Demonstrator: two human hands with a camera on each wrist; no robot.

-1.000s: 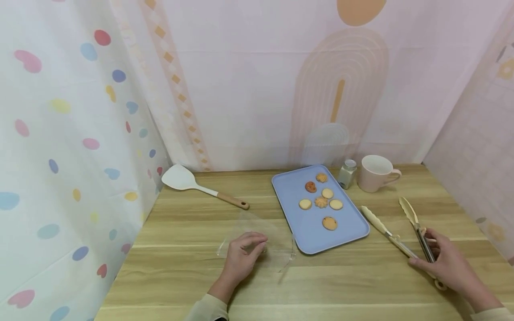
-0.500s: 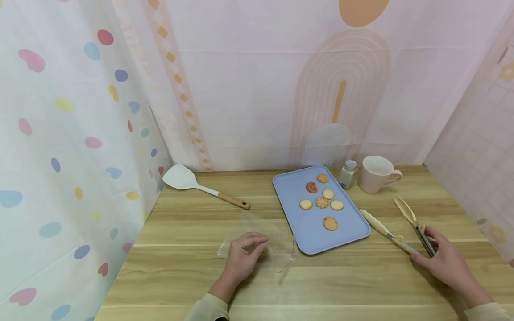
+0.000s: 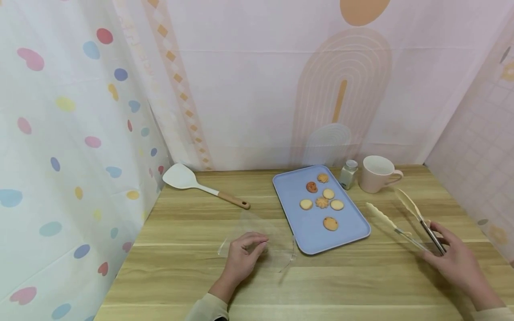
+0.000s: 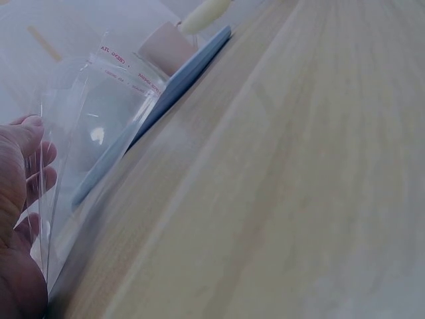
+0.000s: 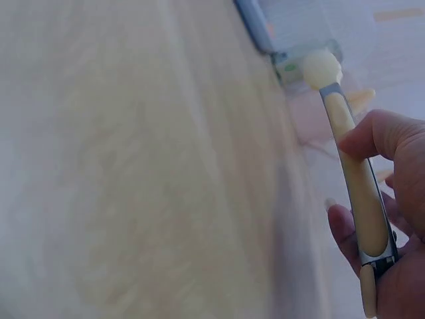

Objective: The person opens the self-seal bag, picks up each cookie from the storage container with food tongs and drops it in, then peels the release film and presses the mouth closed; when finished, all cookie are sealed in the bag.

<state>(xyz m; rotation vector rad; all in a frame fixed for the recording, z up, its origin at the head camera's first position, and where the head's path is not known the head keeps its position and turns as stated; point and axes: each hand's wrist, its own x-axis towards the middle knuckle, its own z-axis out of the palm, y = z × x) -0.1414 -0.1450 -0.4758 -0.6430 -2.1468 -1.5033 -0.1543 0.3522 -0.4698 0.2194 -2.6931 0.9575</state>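
In the head view, my left hand (image 3: 246,254) holds a clear plastic bag (image 3: 269,240) upright over the table. The left wrist view shows the bag (image 4: 99,133) beside the curled fingers, with red print near its top. My right hand (image 3: 455,258) grips a pair of tongs (image 3: 431,236) at the right, their cream-tipped arms spread apart and raised off the table. In the right wrist view, the thumb presses along one cream handle of the tongs (image 5: 358,186). Left of the tongs lies a blue tray (image 3: 289,209) bearing several cookies (image 3: 322,202).
A white spatula (image 3: 180,178) with a wooden handle lies at the back left of the wooden table (image 3: 192,285). Behind the tray's right edge stand a small glass shaker (image 3: 347,174) and a pink mug (image 3: 375,174). Patterned curtains (image 3: 249,89) border the table's back and sides.
My right hand has lifted the tongs off the table, with a shadow now below them. Its grip sits lower on the handles. The left hand and the bag have stayed put.
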